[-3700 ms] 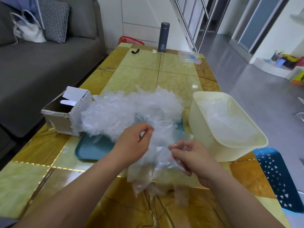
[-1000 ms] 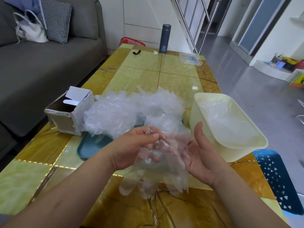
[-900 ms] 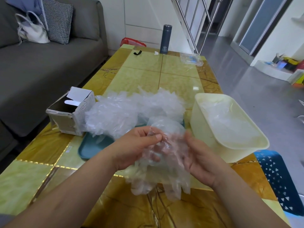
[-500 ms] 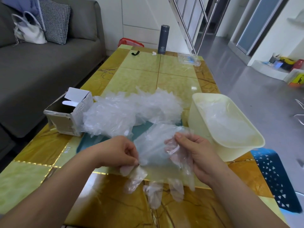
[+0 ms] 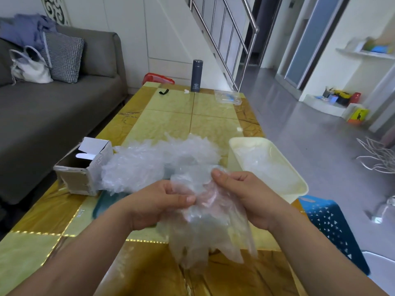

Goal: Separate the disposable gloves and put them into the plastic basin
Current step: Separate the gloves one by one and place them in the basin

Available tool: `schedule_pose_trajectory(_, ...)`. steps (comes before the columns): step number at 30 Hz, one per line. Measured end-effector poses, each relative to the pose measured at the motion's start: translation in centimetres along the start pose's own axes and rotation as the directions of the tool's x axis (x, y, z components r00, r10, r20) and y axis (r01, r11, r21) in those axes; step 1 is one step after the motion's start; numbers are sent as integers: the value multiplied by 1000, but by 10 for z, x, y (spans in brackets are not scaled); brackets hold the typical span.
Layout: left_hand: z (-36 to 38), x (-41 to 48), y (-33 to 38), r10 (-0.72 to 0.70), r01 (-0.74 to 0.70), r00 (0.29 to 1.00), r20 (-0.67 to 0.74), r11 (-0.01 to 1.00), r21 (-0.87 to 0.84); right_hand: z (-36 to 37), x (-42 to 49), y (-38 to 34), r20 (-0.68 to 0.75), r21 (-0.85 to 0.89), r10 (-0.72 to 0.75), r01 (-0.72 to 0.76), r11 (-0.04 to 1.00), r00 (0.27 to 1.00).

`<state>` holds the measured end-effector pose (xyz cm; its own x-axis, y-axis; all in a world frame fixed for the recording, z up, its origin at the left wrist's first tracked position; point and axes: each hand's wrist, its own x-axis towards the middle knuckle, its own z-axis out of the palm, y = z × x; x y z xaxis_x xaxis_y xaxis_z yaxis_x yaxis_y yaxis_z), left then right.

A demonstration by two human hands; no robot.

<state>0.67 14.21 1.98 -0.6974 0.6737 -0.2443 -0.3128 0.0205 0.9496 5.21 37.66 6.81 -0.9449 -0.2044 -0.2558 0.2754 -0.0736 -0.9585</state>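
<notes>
Since half a second ago both hands have drawn together, so the clear film that was stretched between them now hangs as one crumpled bunch.

Along the left runs a grey sofa (image 5: 53, 107) with a white handbag (image 5: 30, 69) and a checked cushion (image 5: 64, 56). The yellow tiled table (image 5: 192, 116) fills the middle. On its right side stands the cream plastic basin (image 5: 299, 186), with a few clear gloves (image 5: 263, 165) lying inside. A big loose pile of gloves (image 5: 158, 165) sits just left of the basin on a teal tray (image 5: 106, 199), touching an open cardboard box (image 5: 83, 167) on its left. A blue stool (image 5: 333, 227) shows below the table's right edge.

The held bunch of gloves (image 5: 205, 221) hangs over the near part of the table, in front of the pile and well short of the basin. The left hand (image 5: 158, 204) pinches it between thumb and curled fingers. The right hand (image 5: 245, 197) grips its upper right side, fingers curled into the film.

A dark flask (image 5: 196, 75) stands upright at the far edge.
</notes>
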Motion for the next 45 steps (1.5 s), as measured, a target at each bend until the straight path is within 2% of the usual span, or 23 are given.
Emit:
schedule_pose_trajectory(2, 12, 11, 16, 14, -14, 998, -57, 1000, -6, -14, -3, -13, -59, -16, 29, -30, 999, 998)
schedule_pose_trajectory(7, 44, 66, 56, 58, -55, 980, -189, 998, 24, -59, -10, -48, -35, -135, 92, -96, 986, 995)
schedule_pose_trajectory(11, 70, 119, 72, 49, -36, 955, -293, 998, 52, -103, 11, -64, -245, -125, 72, -105, 986, 967)
schedule_pose_trajectory(15, 88, 152, 81, 16, 90, 918, -396, 965, 247, -134, 36, -76, -450, -360, 25, -208, 910, 892)
schedule_pose_trajectory(18, 89, 160, 78, -54, 177, 928, -367, 933, 312, -148, 58, -79, -554, -337, 46, -275, 901, 831)
schedule_pose_trajectory(21, 87, 162, 69, -33, 194, 943, -330, 863, 467, -153, 79, -71, -611, -345, 27, -297, 890, 791)
schedule_pose_trajectory(24, 83, 168, 61, 48, 163, 939, -340, 809, 565, -159, 89, -58, -623, -567, -160, -301, 767, 765)
schedule_pose_trajectory(27, 80, 176, 57, 105, 135, 915, -391, 831, 539, -163, 82, -55, -591, -693, -299, -282, 663, 749)
schedule_pose_trajectory(29, 81, 180, 53, 117, 132, 911, -395, 826, 549, -162, 72, -55, -506, -804, -426, -231, 549, 750)
schedule_pose_trajectory(31, 83, 181, 48, 123, 140, 911, -395, 807, 574, -156, 58, -52, -346, -913, -566, -129, 387, 749)
schedule_pose_trajectory(32, 84, 181, 45, 124, 142, 908, -400, 807, 573, -153, 52, -46, -258, -950, -575, -94, 299, 776)
schedule_pose_trajectory(33, 84, 180, 44, 129, 137, 903, -410, 818, 558, -148, 49, -39, -190, -971, -522, -78, 228, 832)
schedule_pose_trajectory(35, 83, 173, 43, 156, 119, 882, -444, 840, 530, -137, 51, -25, -145, -980, -273, -100, 171, 951)
schedule_pose_trajectory(36, 82, 168, 43, 170, 117, 870, -463, 841, 528, -132, 55, -20, -152, -977, -132, -129, 171, 979)
schedule_pose_trajectory(38, 77, 157, 42, 199, 117, 851, -486, 830, 545, -129, 70, -12, -188, -950, 53, -195, 245, 981)
schedule_pose_trajectory(40, 69, 140, 39, 213, 124, 835, -508, 825, 551, -127, 85, -6, -195, -901, 119, -225, 372, 974)
schedule_pose_trajectory(41, 65, 134, 37, 208, 130, 834, -510, 825, 550, -129, 90, -3, -199, -886, 129, -235, 400, 971)
schedule_pose_trajectory(43, 52, 118, 29, 200, 144, 837, -509, 818, 557, -126, 98, 1, -224, -898, 147, -262, 353, 964)
schedule_pose_trajectory(44, 42, 110, 22, 204, 161, 840, -503, 791, 590, -123, 99, 2, -249, -909, 141, -281, 306, 958)
schedule_pose_trajectory(45, 34, 102, 13, 226, 188, 845, -484, 723, 665, -121, 98, 2, -279, -916, 102, -297, 271, 955)
